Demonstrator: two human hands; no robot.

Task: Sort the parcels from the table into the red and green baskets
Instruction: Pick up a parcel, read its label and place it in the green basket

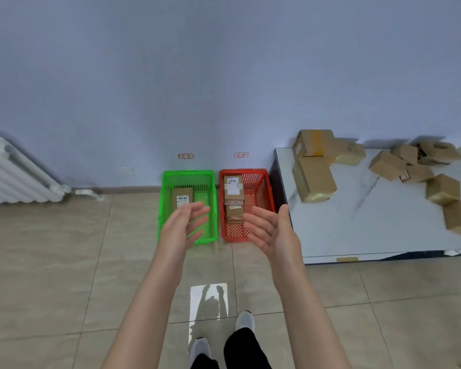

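Observation:
A green basket (168, 182) and a red basket (266, 182) stand side by side on the floor against the wall. One labelled cardboard parcel (182, 197) lies in the green basket. The red basket holds two stacked-looking parcels (233, 189). My left hand (186, 222) hovers in front of the green basket, fingers straight, palm turned inward, holding nothing. My right hand (269, 230) hovers in front of the red basket, palm up and fingers spread, also holding nothing. Several brown parcels (314, 179) lie scattered on the white table (357, 230) to the right.
A white radiator (14, 177) stands at the left wall. Two small labels (186, 156) are stuck on the wall above the baskets. My feet (245, 322) stand on the tiled floor below. The table's corner (278, 153) is right beside the red basket.

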